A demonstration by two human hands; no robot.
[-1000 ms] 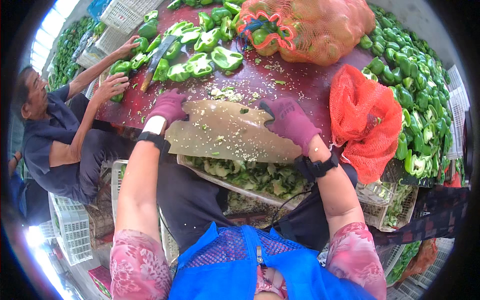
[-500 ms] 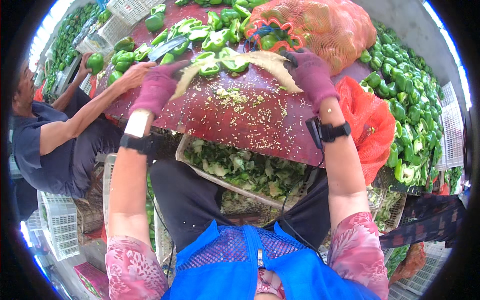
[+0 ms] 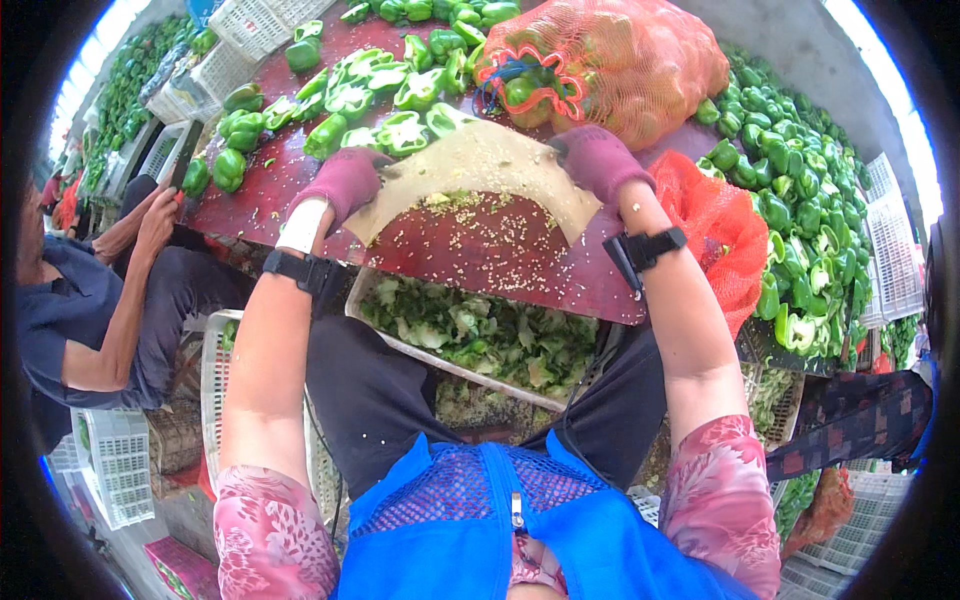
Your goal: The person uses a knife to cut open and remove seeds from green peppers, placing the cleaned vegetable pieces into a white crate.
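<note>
My left hand (image 3: pixel 345 183) and my right hand (image 3: pixel 605 168), both in purple gloves, are closed on opposite ends of a thin tan sheet (image 3: pixel 470 160). It bows in an arch between them, its broad face showing; I cannot tell whether it is cardboard or another material. Pale pepper seeds (image 3: pixel 480 235) are scattered over the dark red tabletop (image 3: pixel 420 265) beneath and in front of the sheet. Just beyond its far edge lie halved green peppers (image 3: pixel 402 133). An orange mesh sack (image 3: pixel 640 70) of peppers stands beyond my right hand.
A crate of green trimmings (image 3: pixel 480 335) sits below the table's near edge. Red netting (image 3: pixel 715 235) and a heap of green peppers (image 3: pixel 800 200) lie to the right. At the left sits another person (image 3: pixel 110 310) with a knife (image 3: pixel 186 155).
The sheet has tipped from nearly edge-on to show its broad face. Both my hands have come slightly nearer and closer together. The other person's hand and knife have drawn back from the peppers.
</note>
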